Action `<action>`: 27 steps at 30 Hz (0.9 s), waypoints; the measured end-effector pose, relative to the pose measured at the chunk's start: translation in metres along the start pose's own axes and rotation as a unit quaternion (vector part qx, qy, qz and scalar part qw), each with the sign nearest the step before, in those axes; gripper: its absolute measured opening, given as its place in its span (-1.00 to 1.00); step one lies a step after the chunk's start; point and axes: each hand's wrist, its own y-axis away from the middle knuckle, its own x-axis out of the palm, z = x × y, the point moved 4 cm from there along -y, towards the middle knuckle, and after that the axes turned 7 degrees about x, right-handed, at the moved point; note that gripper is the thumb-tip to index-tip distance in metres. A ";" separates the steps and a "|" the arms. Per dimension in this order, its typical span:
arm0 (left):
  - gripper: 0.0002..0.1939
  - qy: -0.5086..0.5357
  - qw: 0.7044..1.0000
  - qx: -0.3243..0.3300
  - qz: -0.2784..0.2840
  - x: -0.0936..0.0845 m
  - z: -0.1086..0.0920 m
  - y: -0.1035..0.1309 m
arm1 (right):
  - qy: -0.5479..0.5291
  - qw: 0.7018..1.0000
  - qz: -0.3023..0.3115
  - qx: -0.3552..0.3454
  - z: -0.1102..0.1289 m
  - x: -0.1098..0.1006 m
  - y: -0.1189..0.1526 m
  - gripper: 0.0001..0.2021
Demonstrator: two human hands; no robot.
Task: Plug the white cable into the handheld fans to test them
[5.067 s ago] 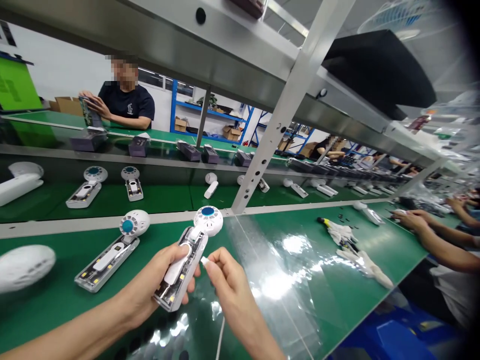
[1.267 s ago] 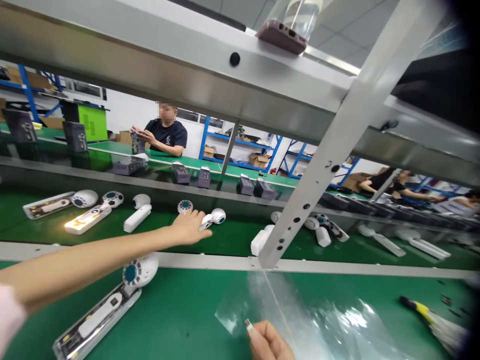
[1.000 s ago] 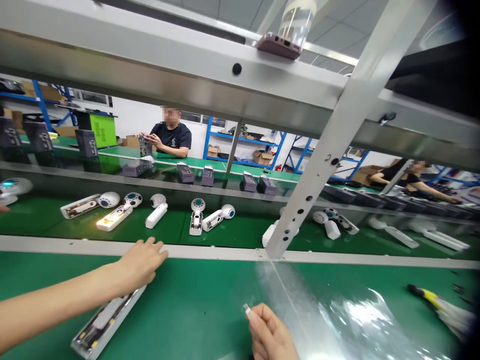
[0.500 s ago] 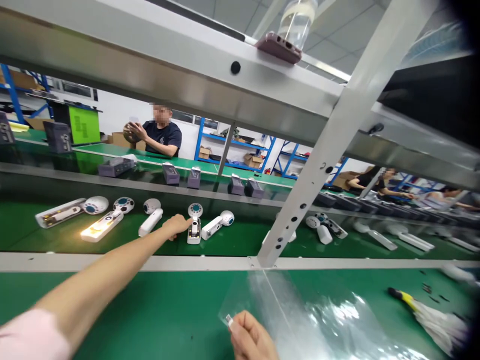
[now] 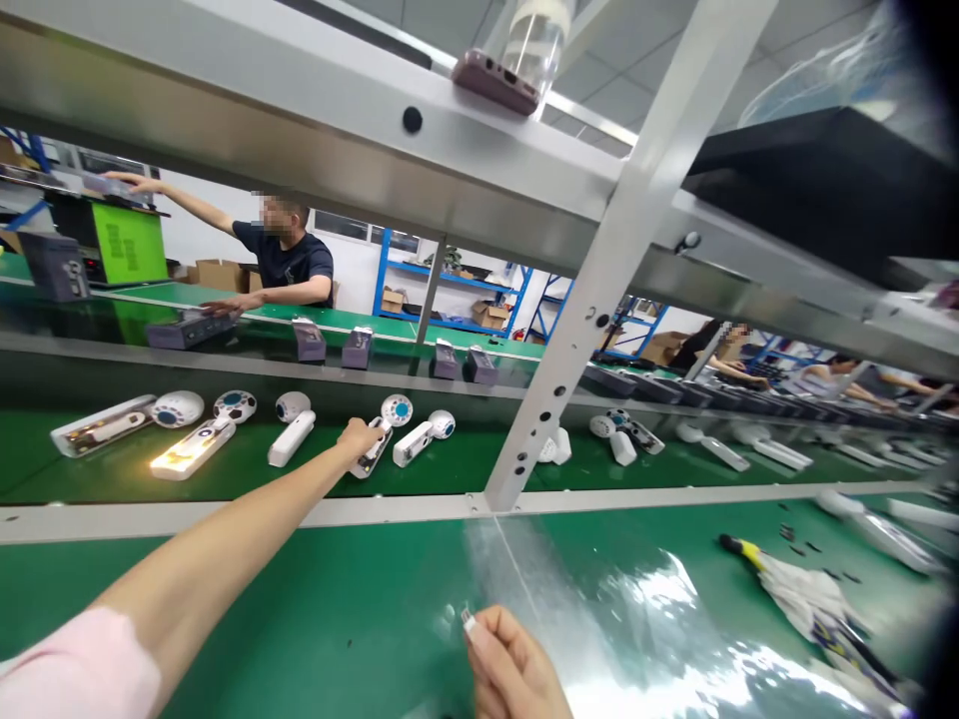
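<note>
My left hand (image 5: 361, 441), arm stretched forward, is closed on a white round-headed handheld device (image 5: 370, 461). The device's handle is uncovered, showing parts inside, and its round head (image 5: 397, 409) has a blue centre. Fingers partly hide the handle's upper end. In the foreground my right hand (image 5: 516, 664) pinches a small USB plug (image 5: 469, 620) between thumb and finger, metal end upward. Just right of the left hand lies a similar device (image 5: 424, 437); to its left are a closed-handled one (image 5: 292, 429) and one with a glowing handle (image 5: 193, 449).
A slanted metal post (image 5: 591, 300) rises between bench and belt, beneath a metal beam (image 5: 300, 125). Clear plastic sheeting (image 5: 614, 609) covers the bench at right, beside a white glove (image 5: 801, 594). Purple boxes (image 5: 358, 348) stand on the far line, where a co-worker (image 5: 292, 265) reaches sideways.
The device under my left hand has gone from upright to tilted. My right hand still pinches the plug. The view has shifted right, and the co-worker's arms have spread apart.
</note>
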 end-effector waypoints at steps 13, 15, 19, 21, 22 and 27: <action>-0.63 0.243 0.951 0.060 0.179 -0.025 0.018 0.206 | 0.097 0.991 0.010 -0.089 0.034 0.089 0.011 -0.78; -0.61 0.257 0.948 0.056 0.181 -0.030 0.020 0.211 | 0.119 0.989 0.014 -0.087 0.034 0.097 0.013 -0.80; -0.51 0.244 0.946 0.080 0.198 -0.040 0.017 0.216 | 0.158 0.985 0.002 -0.074 0.036 0.104 0.017 -0.81; -0.41 0.198 0.953 0.101 0.205 -0.045 0.014 0.219 | 0.175 0.983 -0.002 -0.062 0.036 0.104 0.017 -0.81; -0.38 0.172 0.957 0.108 0.206 -0.046 0.014 0.221 | 0.183 0.982 -0.002 -0.055 0.036 0.104 0.016 -0.81; -0.39 0.116 0.964 0.126 0.202 -0.048 0.017 0.223 | 0.199 0.979 0.008 -0.031 0.037 0.104 0.013 -0.81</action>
